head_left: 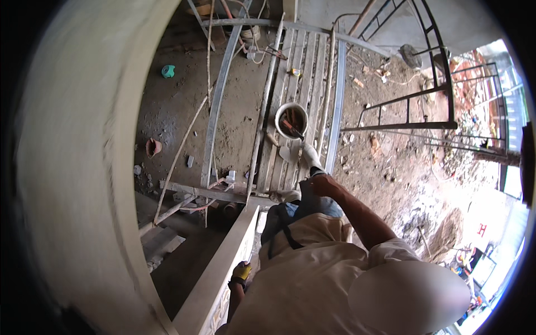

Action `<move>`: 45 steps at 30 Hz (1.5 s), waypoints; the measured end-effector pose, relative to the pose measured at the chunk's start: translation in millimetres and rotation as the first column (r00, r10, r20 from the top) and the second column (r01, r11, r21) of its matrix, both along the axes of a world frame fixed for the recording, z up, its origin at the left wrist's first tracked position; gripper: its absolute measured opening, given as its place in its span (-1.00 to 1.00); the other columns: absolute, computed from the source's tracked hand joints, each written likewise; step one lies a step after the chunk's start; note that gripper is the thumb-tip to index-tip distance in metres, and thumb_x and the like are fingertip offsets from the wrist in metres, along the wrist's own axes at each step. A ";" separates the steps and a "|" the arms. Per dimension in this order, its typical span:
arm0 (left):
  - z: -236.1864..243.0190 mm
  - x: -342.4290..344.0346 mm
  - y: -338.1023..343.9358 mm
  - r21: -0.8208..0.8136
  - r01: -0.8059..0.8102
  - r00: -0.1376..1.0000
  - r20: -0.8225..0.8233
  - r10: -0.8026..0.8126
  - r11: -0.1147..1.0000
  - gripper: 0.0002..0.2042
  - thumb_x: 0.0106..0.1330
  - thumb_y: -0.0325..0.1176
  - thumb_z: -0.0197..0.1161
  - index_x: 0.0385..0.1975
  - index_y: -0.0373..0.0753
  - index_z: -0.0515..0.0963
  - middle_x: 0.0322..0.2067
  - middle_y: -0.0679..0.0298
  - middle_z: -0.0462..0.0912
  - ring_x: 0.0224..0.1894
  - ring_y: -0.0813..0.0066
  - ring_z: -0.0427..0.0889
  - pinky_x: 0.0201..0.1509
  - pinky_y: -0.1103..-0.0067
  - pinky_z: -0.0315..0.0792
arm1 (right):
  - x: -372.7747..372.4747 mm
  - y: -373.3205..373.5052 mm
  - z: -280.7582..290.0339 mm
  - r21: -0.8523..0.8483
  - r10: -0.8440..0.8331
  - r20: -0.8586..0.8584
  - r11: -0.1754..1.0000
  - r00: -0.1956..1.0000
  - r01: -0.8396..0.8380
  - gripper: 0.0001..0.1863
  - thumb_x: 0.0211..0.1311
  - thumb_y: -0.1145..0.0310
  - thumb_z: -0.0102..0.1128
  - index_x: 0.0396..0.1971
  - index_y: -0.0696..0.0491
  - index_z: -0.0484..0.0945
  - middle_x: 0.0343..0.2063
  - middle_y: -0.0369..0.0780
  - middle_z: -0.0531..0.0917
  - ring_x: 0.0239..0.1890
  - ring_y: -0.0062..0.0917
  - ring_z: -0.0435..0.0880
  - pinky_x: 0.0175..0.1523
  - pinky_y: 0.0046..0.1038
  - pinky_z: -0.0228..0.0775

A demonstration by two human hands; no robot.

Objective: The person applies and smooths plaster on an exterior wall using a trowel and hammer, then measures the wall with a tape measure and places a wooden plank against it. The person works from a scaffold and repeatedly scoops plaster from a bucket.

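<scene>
My right hand, in a white glove, reaches forward to the near rim of a white bucket, closed around a dark handle that rises from it. Reddish-brown pieces lie inside the bucket. A pale flat-bladed tool with a wooden handle lies beside it on the planks. My left hand, in a yellow glove, is low beside my body near a pale ledge, fingers curled; I cannot make out what, if anything, they hold.
Metal poles and a rail border the planks. A pale wall fills the left. Black ladder-like frames stand right, over rubble-strewn dirt. A teal container and pink container lie on the ground below.
</scene>
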State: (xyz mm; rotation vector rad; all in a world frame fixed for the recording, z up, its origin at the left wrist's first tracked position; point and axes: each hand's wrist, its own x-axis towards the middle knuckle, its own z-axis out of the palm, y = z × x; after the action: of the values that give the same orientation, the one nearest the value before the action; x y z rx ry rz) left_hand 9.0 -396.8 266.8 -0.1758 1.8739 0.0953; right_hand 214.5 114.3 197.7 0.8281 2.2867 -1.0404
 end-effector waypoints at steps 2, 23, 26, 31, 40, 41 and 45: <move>-38.6 -37.5 9.5 0.265 0.066 0.998 -0.036 -0.058 0.962 -0.66 0.30 -0.22 0.23 0.03 -0.17 0.54 -0.41 0.25 0.68 -0.43 0.45 0.63 -0.36 0.48 0.48 | -5.6 12.6 -36.8 -0.081 -0.181 0.082 0.979 0.980 0.187 -0.75 0.07 0.21 0.17 -0.32 -0.03 0.73 -0.36 -0.12 0.75 -0.24 -0.25 0.76 -0.23 -0.18 0.59; -192.5 120.9 278.2 0.009 0.629 0.726 -0.364 -0.583 0.778 -0.70 0.44 -0.24 0.04 0.02 -0.23 0.57 0.08 0.13 0.59 0.16 0.25 0.51 0.17 0.37 0.42 | -263.7 37.7 -606.6 0.053 -0.746 -0.138 0.651 0.652 0.757 -0.72 0.30 0.27 -0.07 -0.09 0.05 0.49 -0.16 0.01 0.60 -0.04 -0.09 0.59 0.05 -0.03 0.42; -180.9 119.8 331.0 -0.026 0.291 0.873 -0.401 -0.277 0.956 -0.72 0.48 -0.25 0.01 -0.08 -0.29 0.57 0.01 0.14 0.64 0.08 0.27 0.58 0.17 0.34 0.44 | -232.2 22.5 -553.1 -0.049 -0.472 -0.063 0.882 0.879 0.470 -0.70 0.31 0.26 -0.11 -0.07 0.00 0.51 -0.16 0.00 0.64 -0.16 -0.11 0.66 -0.10 0.00 0.48; -156.5 94.4 358.3 0.171 0.519 0.783 -0.488 -0.385 0.838 -0.70 0.48 -0.23 0.02 -0.06 -0.32 0.56 -0.01 0.13 0.64 0.07 0.27 0.57 0.17 0.34 0.44 | -140.2 -47.3 -336.4 -0.486 -0.239 -0.140 0.862 0.961 0.143 -0.63 0.27 0.22 -0.05 0.02 -0.03 0.52 -0.03 0.03 0.61 0.05 -0.13 0.62 0.08 -0.06 0.47; -28.3 -63.8 461.5 0.635 0.469 0.814 -0.580 -0.022 0.613 -0.64 0.48 -0.19 0.04 0.00 -0.38 0.53 -0.04 0.13 0.63 0.05 0.28 0.57 0.17 0.34 0.44 | -84.6 155.5 54.1 -0.871 -0.741 -0.107 0.391 0.663 0.297 -0.71 0.36 0.23 -0.04 -0.02 0.02 0.47 -0.08 -0.07 0.59 -0.01 -0.21 0.59 0.11 -0.11 0.41; -17.5 -82.2 458.4 0.684 0.444 0.827 -0.562 0.029 0.578 -0.64 0.48 -0.18 0.04 0.00 -0.38 0.53 -0.04 0.13 0.63 0.05 0.28 0.57 0.17 0.34 0.44 | -83.2 166.6 88.2 -0.933 -0.783 -0.075 0.273 0.617 0.234 -0.71 0.38 0.23 -0.04 -0.02 0.03 0.47 -0.08 -0.08 0.59 -0.02 -0.22 0.59 0.11 -0.12 0.40; -7.1 -107.3 391.8 0.861 0.328 0.861 -0.442 0.252 0.390 -0.61 0.48 -0.17 0.05 0.02 -0.41 0.52 -0.05 0.13 0.63 0.04 0.28 0.57 0.17 0.34 0.45 | -82.8 206.5 198.4 -0.971 -0.860 0.006 -0.128 0.511 -0.204 -0.74 0.42 0.24 -0.04 -0.04 0.05 0.45 -0.10 -0.12 0.58 -0.04 -0.26 0.58 0.12 -0.14 0.38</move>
State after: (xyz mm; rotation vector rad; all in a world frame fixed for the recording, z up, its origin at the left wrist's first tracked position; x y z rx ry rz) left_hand -98.3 -5.0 259.7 0.7835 2.0480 1.2818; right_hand 131.7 320.9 396.0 0.3466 0.6344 -3.2686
